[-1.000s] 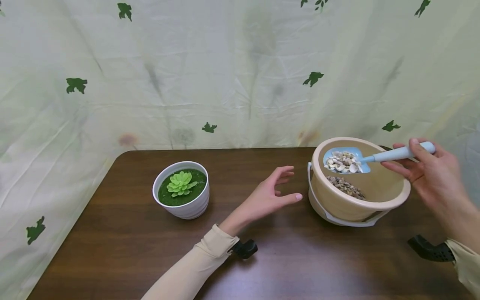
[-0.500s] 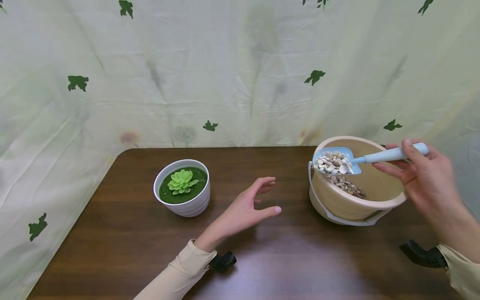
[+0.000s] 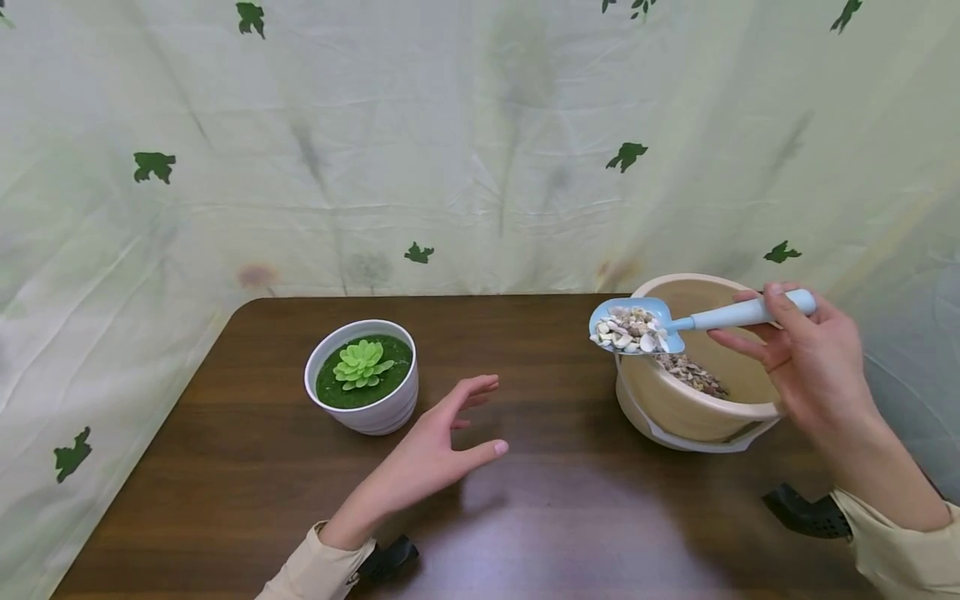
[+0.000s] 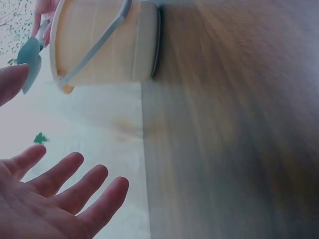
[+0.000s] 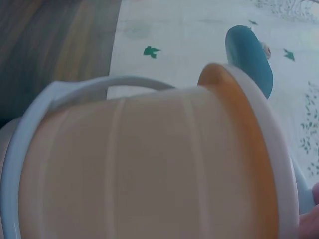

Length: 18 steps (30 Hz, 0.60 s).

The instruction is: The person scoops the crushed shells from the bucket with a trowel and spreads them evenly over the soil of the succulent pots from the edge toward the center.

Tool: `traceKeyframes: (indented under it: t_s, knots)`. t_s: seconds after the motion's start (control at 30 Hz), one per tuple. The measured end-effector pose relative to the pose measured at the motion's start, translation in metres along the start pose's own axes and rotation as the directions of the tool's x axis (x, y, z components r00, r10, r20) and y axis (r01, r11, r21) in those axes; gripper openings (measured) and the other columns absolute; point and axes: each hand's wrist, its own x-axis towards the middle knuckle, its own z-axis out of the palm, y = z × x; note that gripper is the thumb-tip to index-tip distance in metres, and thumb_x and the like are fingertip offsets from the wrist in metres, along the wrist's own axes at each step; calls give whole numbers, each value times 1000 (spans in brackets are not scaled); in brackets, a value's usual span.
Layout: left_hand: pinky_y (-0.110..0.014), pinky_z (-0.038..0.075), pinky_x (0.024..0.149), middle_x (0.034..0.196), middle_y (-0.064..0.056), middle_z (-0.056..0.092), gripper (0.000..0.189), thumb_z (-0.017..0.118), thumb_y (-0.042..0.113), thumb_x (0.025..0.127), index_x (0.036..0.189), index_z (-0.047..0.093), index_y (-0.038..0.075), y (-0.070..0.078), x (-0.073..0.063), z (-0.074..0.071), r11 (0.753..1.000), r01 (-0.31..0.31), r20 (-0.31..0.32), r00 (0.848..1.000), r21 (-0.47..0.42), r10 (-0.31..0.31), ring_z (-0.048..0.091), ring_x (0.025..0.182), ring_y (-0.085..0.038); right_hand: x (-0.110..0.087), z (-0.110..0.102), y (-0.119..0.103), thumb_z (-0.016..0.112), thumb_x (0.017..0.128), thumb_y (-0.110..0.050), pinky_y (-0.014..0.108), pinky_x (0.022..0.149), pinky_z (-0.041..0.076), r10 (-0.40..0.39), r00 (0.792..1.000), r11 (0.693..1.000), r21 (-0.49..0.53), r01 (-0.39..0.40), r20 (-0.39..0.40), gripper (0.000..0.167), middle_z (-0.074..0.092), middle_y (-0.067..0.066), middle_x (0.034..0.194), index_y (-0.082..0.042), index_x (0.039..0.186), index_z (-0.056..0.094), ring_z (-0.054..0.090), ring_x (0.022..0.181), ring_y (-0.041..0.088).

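My right hand (image 3: 821, 367) grips the pale handle of a light blue scoop (image 3: 738, 315), thumb on top. Pale pebbles or shell bits (image 3: 630, 330) fill its blade, which hangs over the left rim of a beige bucket (image 3: 675, 417). More brownish bits (image 3: 693, 375) lie inside the bucket. In the right wrist view the bucket's side (image 5: 149, 169) hides most of the hand, with the scoop's blade (image 5: 249, 59) beyond the rim. My left hand (image 3: 427, 454) hovers above the table, fingers spread and holding nothing, between the bucket and a white pot (image 3: 382, 408). The left wrist view shows its fingers (image 4: 102, 204) apart.
The white pot stands on the left of the dark wooden table (image 3: 225, 467), with a green succulent (image 3: 362, 364) on green filling. Behind the table hangs a pale curtain (image 3: 465, 150) with green leaf shapes. The bucket's grey handle (image 4: 99, 45) hangs down its side.
The right hand has carried the loaded scoop left, from over the bucket's inside to its left rim. My left hand has drawn back left and nearer, away from the bucket.
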Motion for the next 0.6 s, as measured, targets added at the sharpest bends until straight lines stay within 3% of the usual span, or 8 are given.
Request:
traceKeyframes:
  t_s: [0.2,0.43,0.6]
  knots:
    - [-45,43,99,144,16,45,66,77,35,86,141,42,37,-8,-30,-13,999,13,-42,999,30,-12,42,133,-9,-1,9,11,52,99,1,53,75,52,-1,1000,1000,-29,1,-4,14,63,20,100,8,86,54,69,92,35]
    - [-40,46,96,141,14,49,62,77,28,87,140,45,35,-20,-66,-25,997,-4,-100,995,71,11,47,131,-19,0,20,23,54,98,0,53,74,51,-27,1000,999,-45,28,12,13,62,21,101,7,87,54,70,88,35]
    - [-35,47,94,140,11,51,63,78,17,86,140,47,29,-23,-84,-42,994,-9,-161,987,105,26,50,127,-20,0,29,31,55,98,-1,53,73,52,-39,999,998,-53,40,10,14,62,20,100,6,86,54,70,87,34]
